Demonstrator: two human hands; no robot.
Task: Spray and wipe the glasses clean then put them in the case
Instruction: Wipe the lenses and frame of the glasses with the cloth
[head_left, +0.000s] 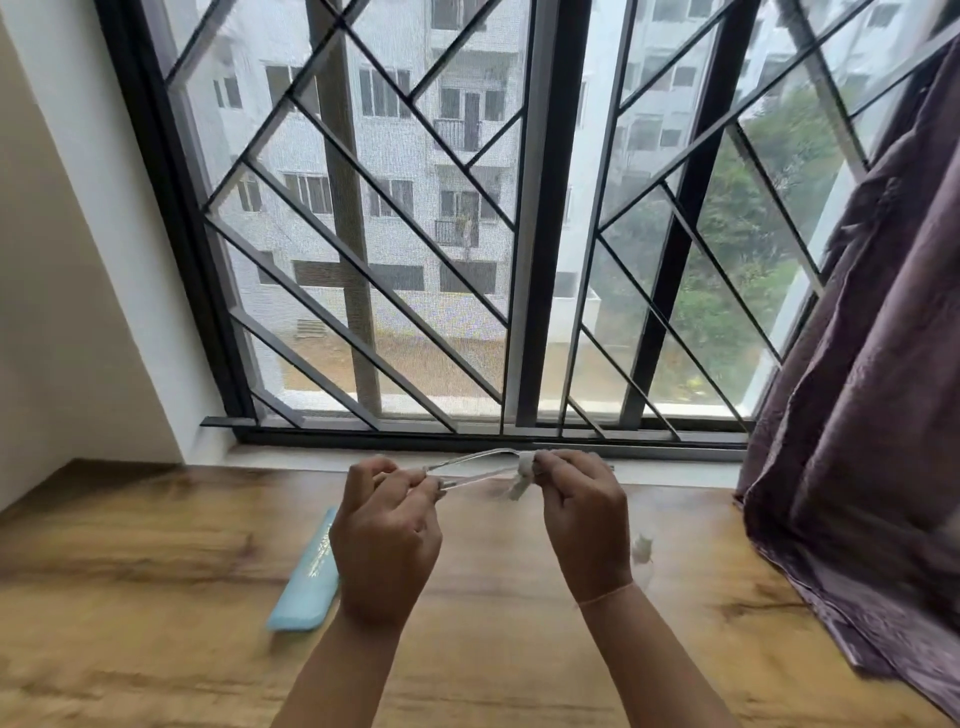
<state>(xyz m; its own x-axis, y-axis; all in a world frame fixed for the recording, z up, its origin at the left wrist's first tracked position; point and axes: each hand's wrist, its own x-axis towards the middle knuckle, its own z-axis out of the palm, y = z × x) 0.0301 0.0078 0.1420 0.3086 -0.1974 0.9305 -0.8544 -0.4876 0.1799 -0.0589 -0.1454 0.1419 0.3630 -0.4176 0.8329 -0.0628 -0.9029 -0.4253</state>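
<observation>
The glasses (478, 464) were pinched at one end by the left grip (384, 530), fingers curled in around the thin frame, and the other end was pinched through a small white cloth (524, 470) by the right grip (584, 514), so both were closed on something rather than spread. The pair was held up in the air above the table (156, 571), near the window sill and well apart from the case (306, 587). So wiping was judged to be the step in hand; no spray bottle could be seen anywhere, fwiw. The frame looked like thin wire or clear plastic, pale and glossy, and how clean the lenses were couldn't be told through the blur. The cloth was bunched into a soft wad with a loose tail hanging below it; tissue or microfibre, it couldn't be said which. The case was a long, flat, light-blue thing with rounded corners, smooth-looking, laid on the woodgrain table and partly hidden behind the left wrist; open or shut wasn't clear. A little white scrap (642, 548) was lying just beside the right wrist. Next, probably, the cloth would need to be put down, the arms folded in gently, and the case opened before anything could be slid inside.
</observation>
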